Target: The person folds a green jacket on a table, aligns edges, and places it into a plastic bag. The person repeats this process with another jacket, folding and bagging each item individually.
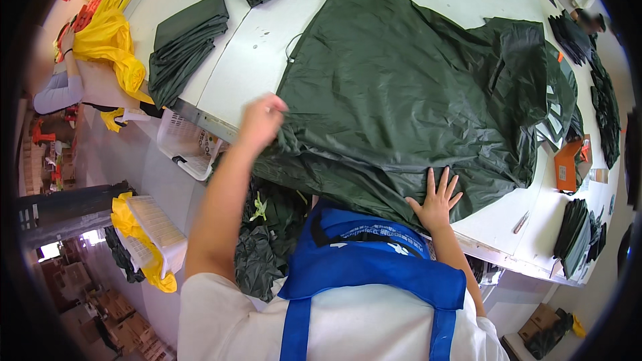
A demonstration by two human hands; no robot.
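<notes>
A large dark green sheet of thin waterproof cloth (381,73), which looks like a raincoat, lies spread and creased over the white table (234,60). Its near edge hangs over the front of the table against my blue apron (374,247). My left hand (263,122) is closed at the left edge of the cloth, slightly blurred; what its fingers hold, if anything, is hidden. Spread flat on the near right part of the cloth, my right hand (438,198) presses down with fingers apart. A thin cord loop (291,50) sticks out at the cloth's left edge.
Folded dark green stacks (187,43) lie at the far left, more (572,234) at the right. An orange box (568,167) and a pen-like tool (521,222) sit on the right. A white basket (187,144) stands below the left edge. A co-worker handles yellow cloth (110,37).
</notes>
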